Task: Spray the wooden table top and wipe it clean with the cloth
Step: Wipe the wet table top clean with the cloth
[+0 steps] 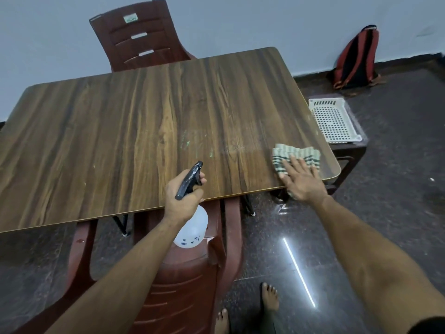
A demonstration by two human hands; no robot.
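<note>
I am wiping; my right hand (304, 182), open flat, is pressing the cloth (297, 157) at the surface's (120, 131) lower-right corner; my left hand (184, 196), its grip closed, is holding the spray bottle (191, 227); next, sweeping leftward over the smears.

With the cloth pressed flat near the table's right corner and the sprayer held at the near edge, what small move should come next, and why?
Probably sweep the right hand and the striped green-and-cream cloth leftward across the wooden table top. Pale green smears lie left of the cloth, unwiped, while the left hand holds the white spray bottle with black trigger clear.
</note>
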